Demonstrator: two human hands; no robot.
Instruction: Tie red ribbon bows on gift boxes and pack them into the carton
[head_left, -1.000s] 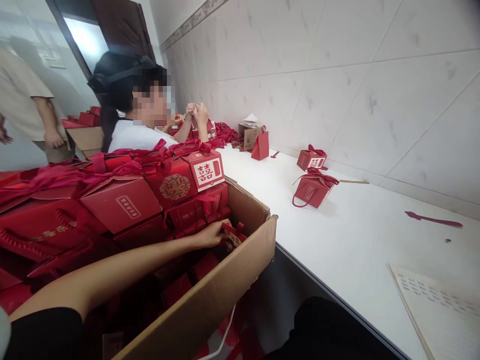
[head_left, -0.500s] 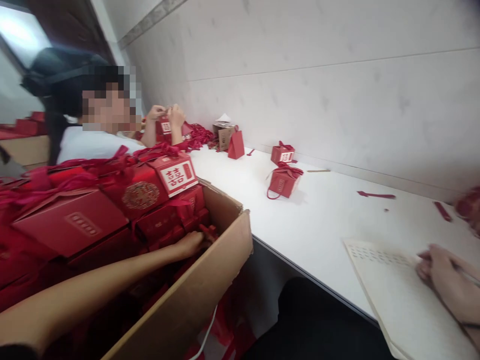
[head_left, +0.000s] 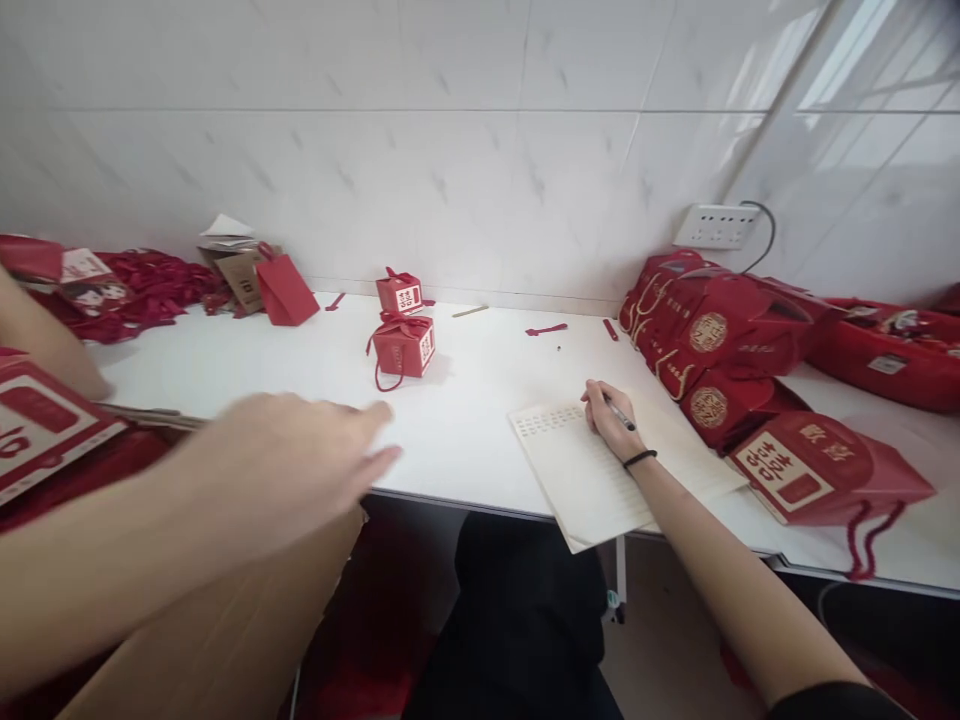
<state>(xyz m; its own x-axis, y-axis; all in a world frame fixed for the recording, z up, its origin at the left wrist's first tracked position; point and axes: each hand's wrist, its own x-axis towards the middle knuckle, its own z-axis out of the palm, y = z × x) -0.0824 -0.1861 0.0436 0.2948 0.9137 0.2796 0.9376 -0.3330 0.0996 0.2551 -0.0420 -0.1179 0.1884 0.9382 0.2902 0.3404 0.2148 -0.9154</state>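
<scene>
My right hand [head_left: 611,418] is closed around a dark pen [head_left: 621,412], resting on the upper part of a lined notebook [head_left: 592,490]. Rows of small handwriting fill the top of its page. Blurred by motion, my left hand [head_left: 307,460] hovers over the near edge of the white table [head_left: 480,460]; its fingers reach forward, the thumb apart, and nothing shows in them. Below it stands a cardboard carton [head_left: 247,610] with red gift boxes [head_left: 52,430] inside. Two small red gift boxes with ribbons, the nearer one [head_left: 401,348] with a hanging loop, sit beyond my left hand.
Red boxes [head_left: 705,330] with gold cords line the right side, with another red box [head_left: 825,465] near the front edge. Loose ribbons [head_left: 142,285] lie at back left by a red folded bag [head_left: 286,290]. A power strip [head_left: 716,227] is on the wall. Another person's arm [head_left: 45,330] shows at left.
The view has swung to the right. My left hand has come out of the carton of red boxes and is now above the table edge. My right hand stays on the notebook.
</scene>
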